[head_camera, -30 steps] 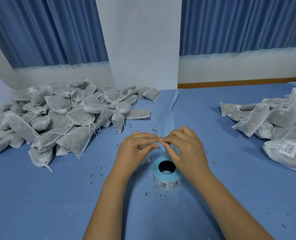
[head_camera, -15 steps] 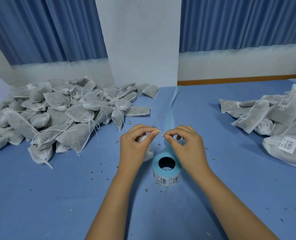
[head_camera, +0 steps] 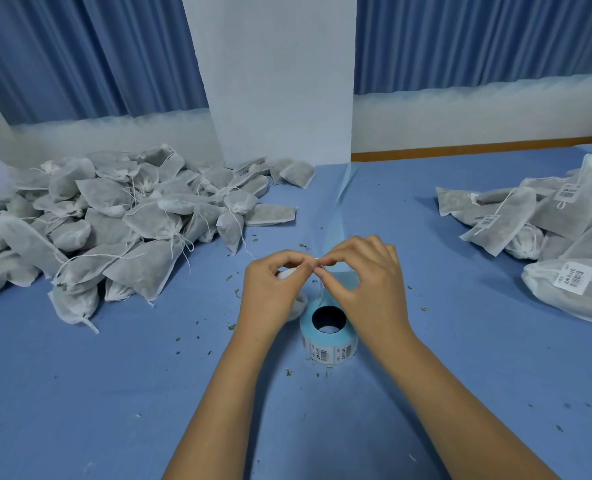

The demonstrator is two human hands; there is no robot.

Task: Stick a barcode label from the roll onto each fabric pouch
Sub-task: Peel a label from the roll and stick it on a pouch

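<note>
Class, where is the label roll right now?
In the head view, the label roll stands on the blue table centre, just below the left hand and right hand.

Bright, even, diffuse light from above, cool blue cast. Soft shadows only: under the pouches [head_camera: 142,268], beside the roll [head_camera: 327,349], darker on the table [head_camera: 80,393] toward its near edge. Wide-angle bend tilts the curtains [head_camera: 80,53] at the side edges. Slightly soft overall.

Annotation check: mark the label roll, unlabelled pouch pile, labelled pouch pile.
label roll [head_camera: 327,353]: head view, printed side wall.
unlabelled pouch pile [head_camera: 145,268]: head view, big front pouch.
labelled pouch pile [head_camera: 511,216]: head view, long front pouch.
</note>
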